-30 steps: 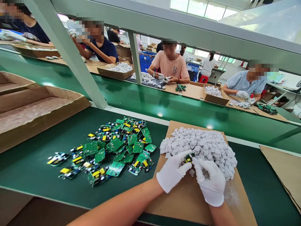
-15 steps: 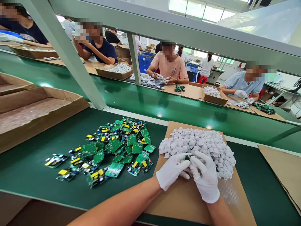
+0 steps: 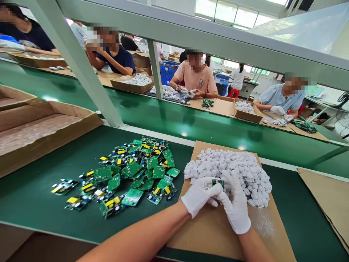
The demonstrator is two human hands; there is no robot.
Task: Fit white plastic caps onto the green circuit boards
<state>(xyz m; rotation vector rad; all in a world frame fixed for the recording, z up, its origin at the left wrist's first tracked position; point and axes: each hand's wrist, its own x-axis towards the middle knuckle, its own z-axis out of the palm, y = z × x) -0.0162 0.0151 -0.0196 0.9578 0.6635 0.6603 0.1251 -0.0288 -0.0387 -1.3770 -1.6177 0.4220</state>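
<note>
Worktop [image 3: 40, 203]: smooth, dark green.
Cardboard sheet [image 3: 196, 233]: flat, brown, at right.
White pieces [image 3: 223, 163]: small, crumpled-looking lumps, heaped on the sheet's far part.
Circuit-board pile [image 3: 133, 169]: thin green boards, blocky yellow components, left of the hands.
Left hand [image 3: 197, 196]: fabric-gloved, pinching the held board.
Right hand [image 3: 236, 205]: gloved, fingers curled; grip unclear.
Held board [image 3: 217, 183]: between both hands; its yellow component, visible one second ago, is hidden.

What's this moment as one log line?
left hand: holds board | right hand: close beside it | beyond: white pieces on cardboard | leftward: board pile
</note>
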